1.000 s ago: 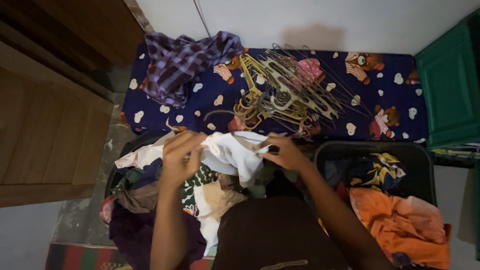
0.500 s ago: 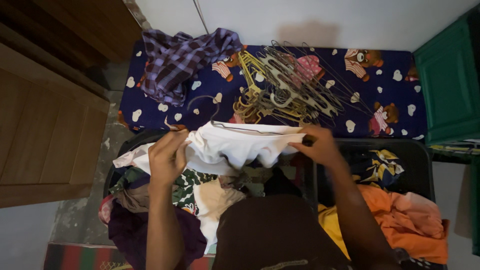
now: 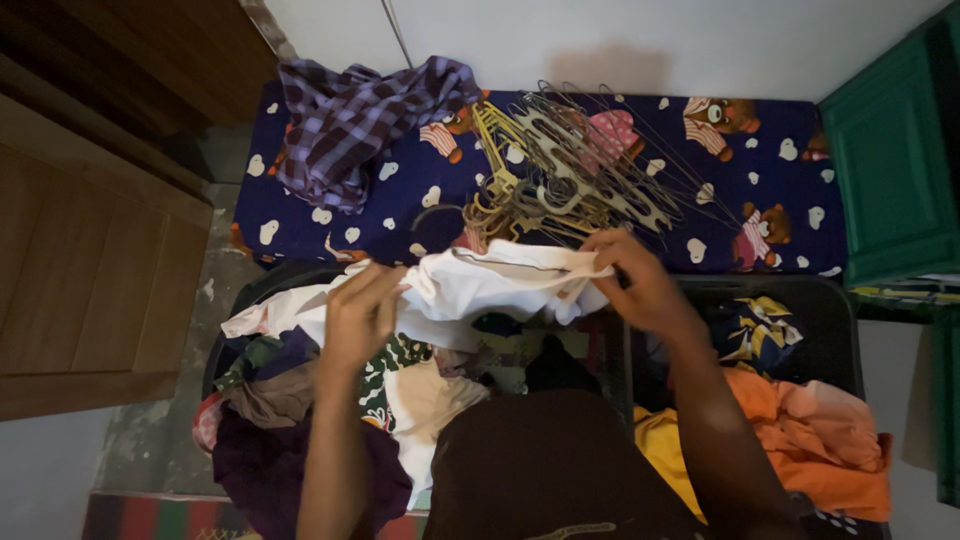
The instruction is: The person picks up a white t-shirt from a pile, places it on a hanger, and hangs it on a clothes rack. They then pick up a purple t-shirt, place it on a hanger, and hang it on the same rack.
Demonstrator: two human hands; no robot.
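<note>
Both hands hold one white garment [image 3: 480,285] stretched between them above the left basket [image 3: 240,300]. The left hand [image 3: 362,315] has its grip closed on the garment's left end; the right hand [image 3: 640,285] pinches the right end at about 3 o'clock of the cloth. A wire hanger [image 3: 437,214] appears to sit inside the garment (its hook shows at 11 o'clock), so the hanging seems partly done, not finished. The hanger pile [image 3: 560,185] lies at 12 o'clock on the mattress [image 3: 780,200], a plaid shirt [image 3: 350,125] at 10 o'clock. Both baskets, the right basket [image 3: 800,295] included, hold clothes: much appears left.
</note>
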